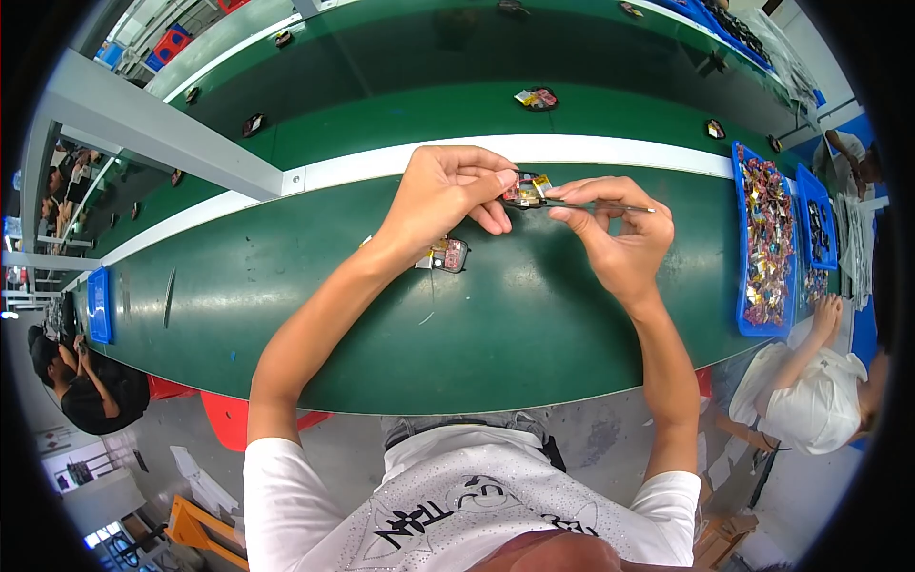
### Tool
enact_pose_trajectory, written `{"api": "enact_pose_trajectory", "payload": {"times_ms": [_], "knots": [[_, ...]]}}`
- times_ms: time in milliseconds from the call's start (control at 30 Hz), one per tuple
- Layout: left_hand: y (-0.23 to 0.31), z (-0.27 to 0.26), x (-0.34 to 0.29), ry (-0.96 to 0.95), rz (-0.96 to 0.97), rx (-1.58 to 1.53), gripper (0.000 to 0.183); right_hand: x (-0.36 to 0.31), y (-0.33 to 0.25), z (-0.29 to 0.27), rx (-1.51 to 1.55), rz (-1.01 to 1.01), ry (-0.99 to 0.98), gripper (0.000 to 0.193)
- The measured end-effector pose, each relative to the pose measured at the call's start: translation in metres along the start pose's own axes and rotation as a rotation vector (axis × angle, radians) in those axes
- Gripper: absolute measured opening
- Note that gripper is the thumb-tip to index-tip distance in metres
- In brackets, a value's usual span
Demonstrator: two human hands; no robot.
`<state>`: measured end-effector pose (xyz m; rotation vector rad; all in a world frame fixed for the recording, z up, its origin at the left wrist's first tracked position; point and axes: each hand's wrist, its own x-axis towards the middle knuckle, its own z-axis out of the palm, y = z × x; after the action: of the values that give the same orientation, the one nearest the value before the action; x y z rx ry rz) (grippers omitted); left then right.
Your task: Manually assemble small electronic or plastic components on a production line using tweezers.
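The circuit module point(524, 193), pinched by the left hand point(441, 191) above the green bench point(543, 324), seems unfinished, its face uncovered, the right hand point(624, 238) gripping a slim metal tool point(610, 207) at its edge, while a second module point(452, 255) lies nearby.

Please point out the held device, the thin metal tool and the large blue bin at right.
Held device point(521, 194): head view, on its exposed inner side.
Thin metal tool point(612, 207): head view, along its shaft.
Large blue bin point(764, 330): head view, on its lower wall.
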<state>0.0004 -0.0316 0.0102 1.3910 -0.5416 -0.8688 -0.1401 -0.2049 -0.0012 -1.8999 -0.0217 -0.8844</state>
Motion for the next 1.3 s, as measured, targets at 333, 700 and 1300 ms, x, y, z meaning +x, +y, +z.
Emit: {"api": "enact_pose_trajectory", "payload": {"times_ms": [333,700,1300], "knots": [[0.0005,0.0025,-0.0021,0.043,-0.023,-0.06,0.027,-0.0022,0.0005,-0.0019,0.014,0.04,0.05,0.013],[0.0039,0.0035,-0.0048,0.002,0.035,-0.045,0.027,0.0002,-0.0032,-0.0019,0.045,0.203,0.07,0.014],[0.0056,0.0001,-0.0039,-0.097,0.001,0.01,0.028,0.0015,-0.0006,-0.0032,0.119,0.179,-0.085,0.012]]}}
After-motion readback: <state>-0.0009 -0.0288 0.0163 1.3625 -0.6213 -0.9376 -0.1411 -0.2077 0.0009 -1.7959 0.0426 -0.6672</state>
